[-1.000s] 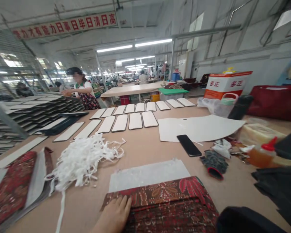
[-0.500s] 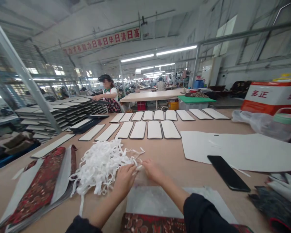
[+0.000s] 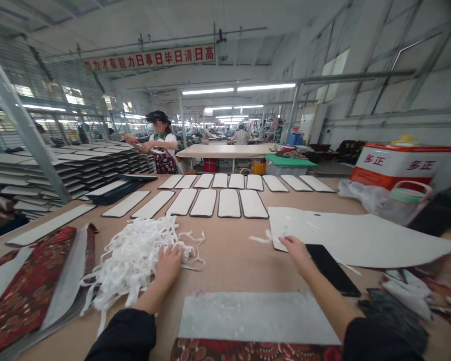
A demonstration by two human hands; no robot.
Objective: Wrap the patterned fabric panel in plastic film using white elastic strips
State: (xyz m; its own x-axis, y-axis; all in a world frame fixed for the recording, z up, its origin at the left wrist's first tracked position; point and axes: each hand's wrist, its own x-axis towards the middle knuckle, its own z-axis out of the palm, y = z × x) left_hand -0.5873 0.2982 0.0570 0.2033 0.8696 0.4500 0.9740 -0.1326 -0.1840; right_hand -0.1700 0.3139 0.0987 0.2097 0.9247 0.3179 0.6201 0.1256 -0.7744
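My left hand (image 3: 169,263) rests on the right side of a heap of white strips (image 3: 130,253), its fingers spread a little. Over the left edge of a large white sheet (image 3: 346,235), my right hand (image 3: 296,249) has its fingers pressed together; what they hold, if anything, is too small to make out. A blurred white strip (image 3: 261,238) is just left of that hand. Close to my right wrist lies a black phone (image 3: 332,271). Nearest me is a pale grey sheet (image 3: 248,316) with red patterned fabric (image 3: 248,350) at its lower edge.
Two rows of white dark-edged panels (image 3: 203,202) lie across the table (image 3: 225,250). Folded red patterned fabric (image 3: 33,281) is at left, beside stacked panels (image 3: 108,165). A person (image 3: 163,145) stands beyond. At right are a red-white can (image 3: 398,163), a green-lidded container (image 3: 408,195) and dark cloth (image 3: 394,316).
My hands have moved apart: the right one went right to the large sheet, the left one back onto the heap. A loose strip now shows near the sheet. The view has shifted slightly.
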